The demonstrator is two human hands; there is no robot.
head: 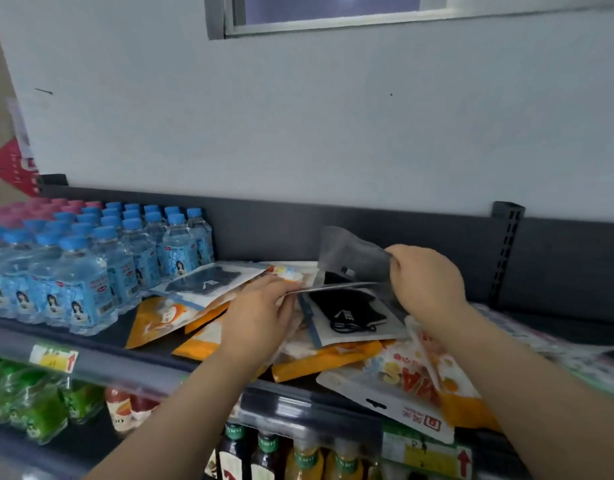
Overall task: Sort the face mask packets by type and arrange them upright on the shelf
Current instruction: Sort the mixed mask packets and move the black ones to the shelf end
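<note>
On the dark metal shelf (pixel 101 341), the right hand (pixel 427 282) is pinching a translucent grey mask packet (pixel 350 254) upright in its fingers, likely sorting it, the left hand (pixel 260 313) pinching a thin packet edge (pixel 298 290) beneath.

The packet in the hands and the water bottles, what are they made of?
The packet looks like thin, glossy plastic film: it is see-through, shiny, and bends where the right hand pinches it. The water bottles look like clear, smooth plastic, probably stiffer, since they stand upright.
</note>
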